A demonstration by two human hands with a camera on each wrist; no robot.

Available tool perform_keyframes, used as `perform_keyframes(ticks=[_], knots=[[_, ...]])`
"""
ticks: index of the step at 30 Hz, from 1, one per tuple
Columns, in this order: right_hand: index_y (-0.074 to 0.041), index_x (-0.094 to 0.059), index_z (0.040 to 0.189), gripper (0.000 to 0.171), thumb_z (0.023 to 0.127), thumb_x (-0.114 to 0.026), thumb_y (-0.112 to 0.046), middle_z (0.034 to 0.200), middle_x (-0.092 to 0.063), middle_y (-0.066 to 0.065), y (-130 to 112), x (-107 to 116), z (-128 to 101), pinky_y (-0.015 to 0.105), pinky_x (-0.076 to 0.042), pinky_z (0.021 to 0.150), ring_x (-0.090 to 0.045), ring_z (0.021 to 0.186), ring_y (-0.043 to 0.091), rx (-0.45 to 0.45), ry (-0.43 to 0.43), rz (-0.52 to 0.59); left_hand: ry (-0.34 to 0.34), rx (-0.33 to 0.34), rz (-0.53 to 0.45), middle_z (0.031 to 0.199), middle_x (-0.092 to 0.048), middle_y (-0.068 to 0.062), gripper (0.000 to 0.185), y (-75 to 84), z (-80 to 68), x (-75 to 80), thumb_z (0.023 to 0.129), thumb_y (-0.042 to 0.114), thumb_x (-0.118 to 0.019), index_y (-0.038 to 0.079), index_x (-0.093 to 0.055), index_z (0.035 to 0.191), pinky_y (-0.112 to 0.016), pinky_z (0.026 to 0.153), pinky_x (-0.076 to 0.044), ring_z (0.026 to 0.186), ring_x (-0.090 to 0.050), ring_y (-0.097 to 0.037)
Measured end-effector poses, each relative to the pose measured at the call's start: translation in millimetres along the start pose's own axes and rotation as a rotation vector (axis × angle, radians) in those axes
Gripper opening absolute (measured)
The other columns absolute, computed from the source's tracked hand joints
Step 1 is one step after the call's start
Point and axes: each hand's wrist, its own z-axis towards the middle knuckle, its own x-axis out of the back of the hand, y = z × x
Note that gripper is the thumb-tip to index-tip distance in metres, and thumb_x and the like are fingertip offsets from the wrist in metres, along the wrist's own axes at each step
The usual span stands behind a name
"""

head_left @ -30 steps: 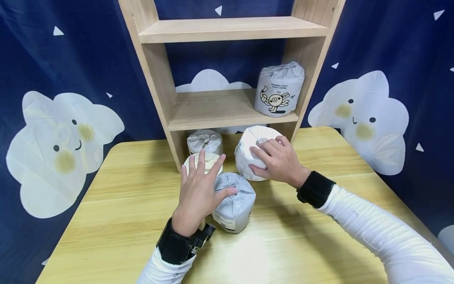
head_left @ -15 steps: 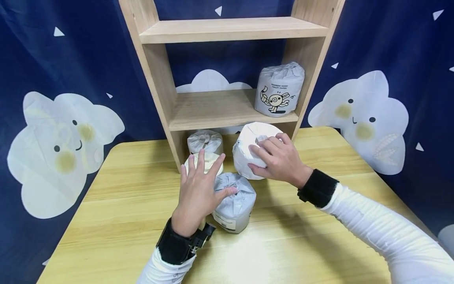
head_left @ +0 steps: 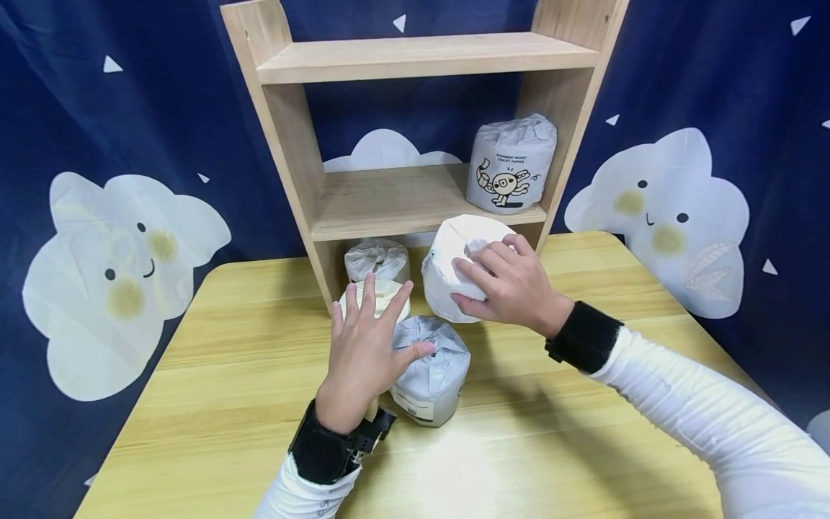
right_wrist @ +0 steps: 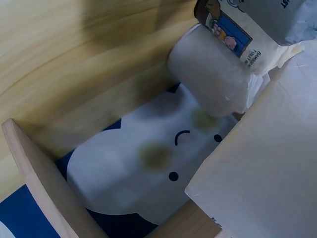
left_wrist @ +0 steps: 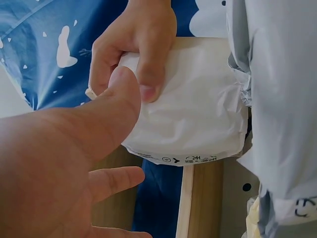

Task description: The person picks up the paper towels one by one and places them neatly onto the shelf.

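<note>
Your left hand (head_left: 364,352) is lying flat with its fingers spread and straight, gripping nothing. Its palm and thumb are resting on the top of the grey-wrapped roll (head_left: 433,373), which is standing upright on the wooden table (head_left: 214,404), while its fingertips are reaching over the cream-wrapped roll (head_left: 384,294) just behind. Behind that one, another grey-wrapped roll (head_left: 376,258) is sitting under the lowest board of the wooden shelf (head_left: 389,198), at the back of the table.

Moving right, your right hand (head_left: 512,285) is gripping the white-wrapped roll (head_left: 454,263), with the fingers curled over its top edge and the thumb pressing on the near side. This roll is tilting, its top turned toward you and to the left, and it is sitting just in front of the shelf's right upright, close behind the grey-wrapped roll under your left hand. From the left wrist view, your right hand's fingers (left_wrist: 148,74) are wrapping over the white-wrapped roll (left_wrist: 198,114), with your left thumb (left_wrist: 119,94) right beside them; whether the roll is touching the table cannot be told from here.

The right wrist view is showing the white-wrapped roll's side (right_wrist: 267,163) filling the lower right, the cream-wrapped roll (right_wrist: 213,74) beyond it, and the cloud-printed backdrop (right_wrist: 148,163) behind.

Further right on the shelf's middle board, a printed roll (head_left: 509,166) with a cartoon figure is standing upright against the right upright. The navy cloud backdrop (head_left: 655,209) is hanging behind everything.
</note>
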Motion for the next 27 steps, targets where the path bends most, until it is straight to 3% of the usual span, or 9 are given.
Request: perform_keyframes(ticks=[27], knots=[[-0.003,-0.069,0.102,0.045,0.086,-0.062,-0.044,0.084,-0.065,0.015,13,7,27,0.049,-0.043,0.068,-0.061,0.074,0.033,0.0,0.038,-0.038,0.009,-0.002,0.017,0.157,-0.013,-0.026,0.089,-0.7,0.2,0.6,0.075,0.064,-0.07,0.027,-0.038,0.15,-0.066,0.109,-0.011,0.14,-0.011,-0.053]])
